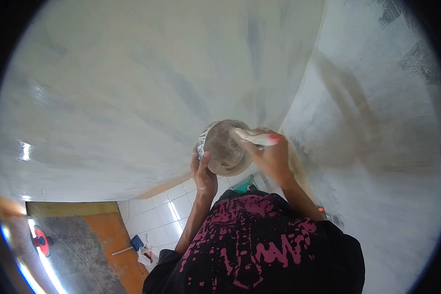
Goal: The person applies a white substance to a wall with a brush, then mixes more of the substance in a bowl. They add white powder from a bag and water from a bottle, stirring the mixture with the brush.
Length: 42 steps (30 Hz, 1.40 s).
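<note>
My left hand (pixel 203 171) grips a round tub (pixel 225 152) by its left side, fingers wrapped round the outer wall. The tub is tilted so that its inside faces me, coated in grey-brown with darker patches low down. In my right hand (pixel 274 157) is a paintbrush (pixel 255 138) with a whitish handle and a red mark at its end. The brush's other end reaches over the tub's upper right inside; its bristles are hard to make out.
A pale, streaky wall (pixel 132 88) stands ahead, meeting a second, patchy grey wall (pixel 377 147) in a corner at right. White floor tiles (pixel 157 215) lie below. At lower left are a blue-headed tool (pixel 136 242), a plastic bag (pixel 145 256) and a red fan (pixel 42 241).
</note>
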{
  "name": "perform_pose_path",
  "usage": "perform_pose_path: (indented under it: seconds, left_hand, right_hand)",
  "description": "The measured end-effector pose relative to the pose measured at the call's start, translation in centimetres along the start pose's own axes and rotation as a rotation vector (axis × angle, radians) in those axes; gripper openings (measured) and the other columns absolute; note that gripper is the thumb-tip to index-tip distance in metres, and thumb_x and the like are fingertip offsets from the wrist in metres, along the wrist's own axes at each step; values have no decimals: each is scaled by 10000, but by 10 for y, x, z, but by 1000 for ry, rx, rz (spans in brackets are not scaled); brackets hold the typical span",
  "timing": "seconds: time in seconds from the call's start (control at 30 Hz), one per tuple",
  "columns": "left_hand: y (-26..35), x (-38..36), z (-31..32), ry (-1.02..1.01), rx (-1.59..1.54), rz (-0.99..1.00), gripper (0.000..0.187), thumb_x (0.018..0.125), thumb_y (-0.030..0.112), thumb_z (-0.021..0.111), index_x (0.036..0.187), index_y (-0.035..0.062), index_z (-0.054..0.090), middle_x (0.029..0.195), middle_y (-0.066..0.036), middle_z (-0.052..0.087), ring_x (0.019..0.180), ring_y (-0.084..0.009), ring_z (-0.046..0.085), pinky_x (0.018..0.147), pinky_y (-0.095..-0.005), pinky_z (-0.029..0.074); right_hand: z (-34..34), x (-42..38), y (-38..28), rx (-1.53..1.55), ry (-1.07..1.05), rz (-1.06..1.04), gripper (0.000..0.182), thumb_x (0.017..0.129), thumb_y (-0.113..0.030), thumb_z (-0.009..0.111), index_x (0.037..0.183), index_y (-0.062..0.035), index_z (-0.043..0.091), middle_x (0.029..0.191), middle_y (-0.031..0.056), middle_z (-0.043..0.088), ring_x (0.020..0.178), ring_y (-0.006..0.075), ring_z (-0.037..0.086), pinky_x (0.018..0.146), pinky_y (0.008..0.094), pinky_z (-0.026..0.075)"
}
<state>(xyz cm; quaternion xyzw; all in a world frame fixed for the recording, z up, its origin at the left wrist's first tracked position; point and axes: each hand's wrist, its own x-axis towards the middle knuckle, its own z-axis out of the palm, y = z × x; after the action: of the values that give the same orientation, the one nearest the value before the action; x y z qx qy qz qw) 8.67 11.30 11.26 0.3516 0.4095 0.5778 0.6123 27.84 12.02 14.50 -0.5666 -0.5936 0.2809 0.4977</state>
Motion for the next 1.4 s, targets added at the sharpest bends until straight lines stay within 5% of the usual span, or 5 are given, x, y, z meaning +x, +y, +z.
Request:
perform_pose_path:
  seconds: [0.37, 0.6, 0.83, 1.13, 1.4]
  left_hand:
    - [5, 5, -11, -61, -16, 67, 540, 950, 291, 538, 1391, 3, 413, 1318, -165, 504, 1231, -256, 510, 1026, -373, 424]
    - [5, 1, 0, -26, 9, 113, 545, 955, 282, 500, 1402, -5, 378, 1321, -169, 493, 1250, -273, 487, 1057, -401, 387]
    - [0, 3, 0, -34, -73, 188, 614, 913, 208, 601, 1415, -49, 358, 1328, -148, 505, 1259, -234, 461, 1094, -374, 321]
    - [12, 8, -18, -178, 90, 182, 708, 860, 255, 676, 1414, -57, 364, 1324, -161, 509, 1259, -246, 459, 1094, -395, 326]
    - [28, 6, -16, -208, 229, 179, 729, 841, 287, 708, 1389, -79, 397, 1310, -179, 519, 1248, -261, 467, 1095, -404, 323]
  right_hand:
    - [34, -19, -8, -243, -250, -463, 412, 753, -124, 707, 1155, -215, 699, 1130, 65, 697, 1035, 231, 673, 811, 349, 566]
    - [27, 14, -14, 597, -1, 251, 334, 858, -69, 701, 1166, 44, 640, 1013, 112, 693, 860, 125, 667, 724, 254, 569]
    - [51, -4, -24, 1036, -14, 469, 381, 869, -17, 700, 1237, 2, 601, 1122, 89, 634, 949, 131, 637, 775, 252, 595]
    - [13, 16, 11, 224, -643, -249, 221, 787, -103, 760, 1007, -91, 760, 983, 115, 737, 917, 251, 695, 838, 332, 519]
    - [-25, 34, 3, 83, -747, -307, 273, 739, -46, 730, 998, -127, 764, 923, 114, 727, 846, 318, 676, 809, 359, 529]
